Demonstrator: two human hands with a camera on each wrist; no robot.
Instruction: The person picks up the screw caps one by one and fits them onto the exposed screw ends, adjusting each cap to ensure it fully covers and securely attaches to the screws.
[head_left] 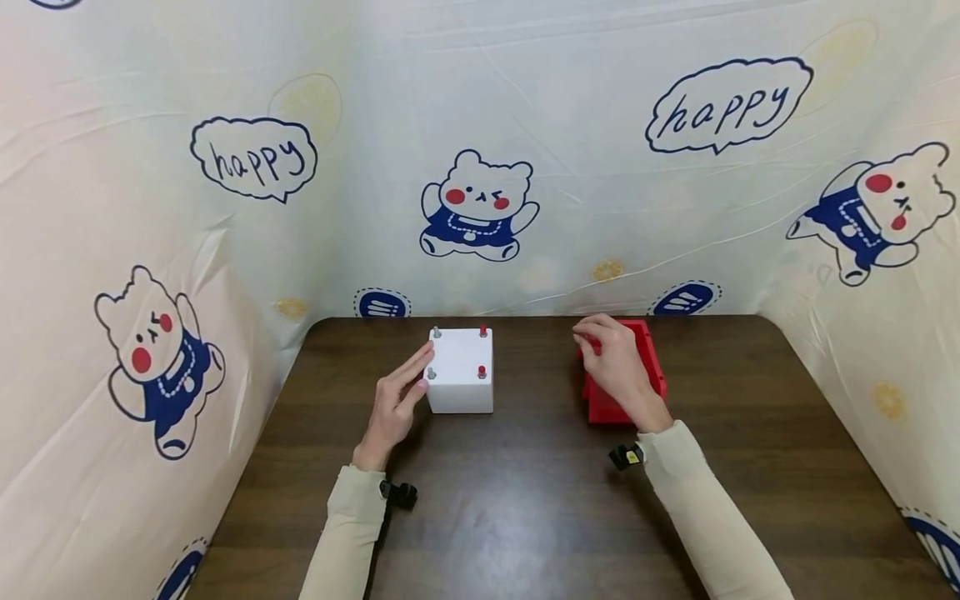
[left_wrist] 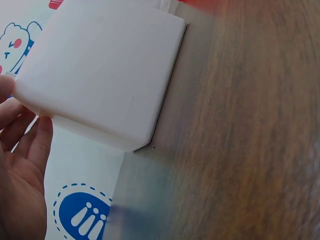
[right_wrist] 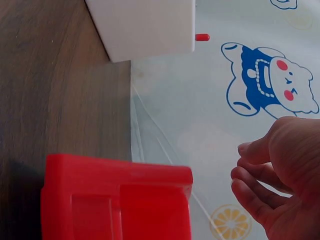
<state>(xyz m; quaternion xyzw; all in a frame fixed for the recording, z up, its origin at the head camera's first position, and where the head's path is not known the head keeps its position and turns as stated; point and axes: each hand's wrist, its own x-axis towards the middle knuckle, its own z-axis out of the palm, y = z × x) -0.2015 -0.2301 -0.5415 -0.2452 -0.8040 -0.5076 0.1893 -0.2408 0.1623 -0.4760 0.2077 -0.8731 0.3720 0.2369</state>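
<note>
A white box (head_left: 461, 395) stands on the table, with two grey pegs (head_left: 431, 373) on the left of its top and two red-topped pegs (head_left: 482, 372) on the right. My left hand (head_left: 386, 417) rests against the box's left side, its fingers fairly straight; in the left wrist view its fingertips touch the box's edge. Over a red tray (head_left: 654, 367) hovers my right hand (head_left: 618, 367), hiding part of it. In the right wrist view the fingers are loosely bent with the thumb close to them, and no object shows between them. The tray's contents are mostly hidden.
Both things stand near the far edge of the brown wooden table (head_left: 517, 500), with a stretch of tabletop between them. A pale printed cloth (head_left: 585, 208) hangs behind and along both sides. A small black camera sits on each wrist.
</note>
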